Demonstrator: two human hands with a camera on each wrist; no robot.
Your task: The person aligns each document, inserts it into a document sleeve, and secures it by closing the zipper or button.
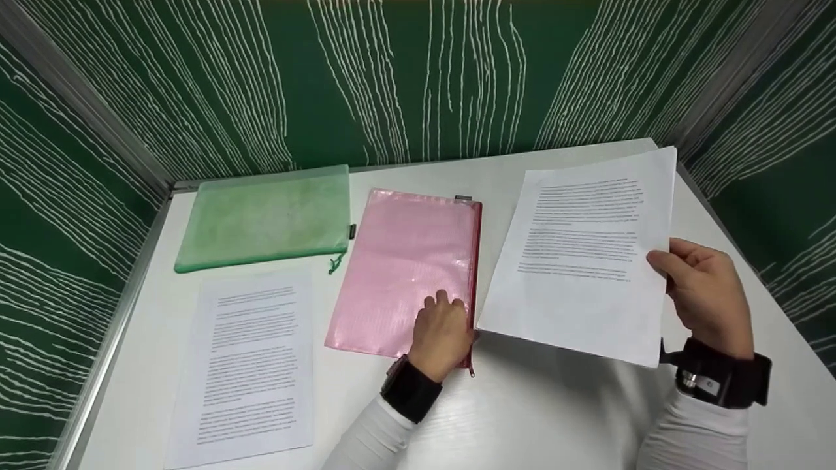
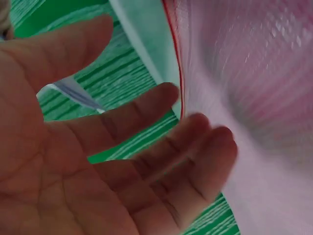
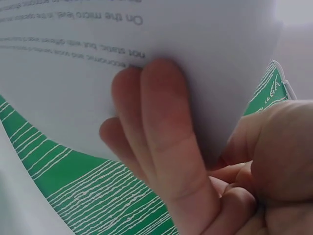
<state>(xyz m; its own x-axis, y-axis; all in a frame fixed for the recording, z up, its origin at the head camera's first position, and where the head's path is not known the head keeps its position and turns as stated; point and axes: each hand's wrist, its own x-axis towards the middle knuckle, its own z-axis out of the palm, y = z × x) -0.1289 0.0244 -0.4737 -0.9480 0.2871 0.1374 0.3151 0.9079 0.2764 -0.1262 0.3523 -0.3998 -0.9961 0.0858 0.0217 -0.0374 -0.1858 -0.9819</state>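
A pink zip pouch lies on the table, its red zip edge to the right. My left hand is over the pouch's lower right part; in the left wrist view its loosely bent fingers reach the pouch, with the thumb spread away. My right hand pinches the right edge of a few printed paper sheets, thumb on the front and fingers behind. These sheets are tilted and raised on the right, with a shadow below. Their lower left corner comes right up to the pouch's zip side.
A green zip pouch lies at the back left, its zip cord toward the front. Printed paper lies flat in front of it. Green walls with white lines enclose the white table at the back and sides.
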